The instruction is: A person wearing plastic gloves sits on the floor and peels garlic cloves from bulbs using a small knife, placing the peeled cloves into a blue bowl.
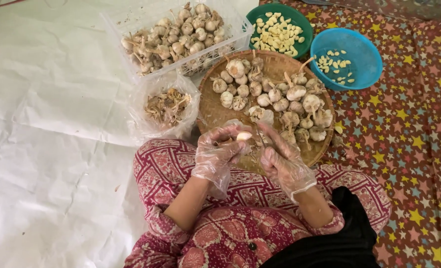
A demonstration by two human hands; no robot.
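Both my hands wear thin clear plastic gloves and meet over the near rim of a round woven tray (pixel 209 106). My left hand (pixel 217 150) pinches a pale garlic clove (pixel 243 135) at its fingertips. My right hand (pixel 281 161) is closed around a thin dark blade or stick that points up toward the clove; what it is stays unclear. Several whole garlic bulbs (pixel 280 97) lie on the tray just beyond my fingers.
A clear plastic crate (pixel 233 22) of garlic bulbs stands at the back. A clear bag (pixel 167 106) of skins and roots sits left of the tray. A green bowl (pixel 300 20) and a blue bowl (pixel 364 54) hold peeled cloves. White sheeting lies left, a star-patterned mat right.
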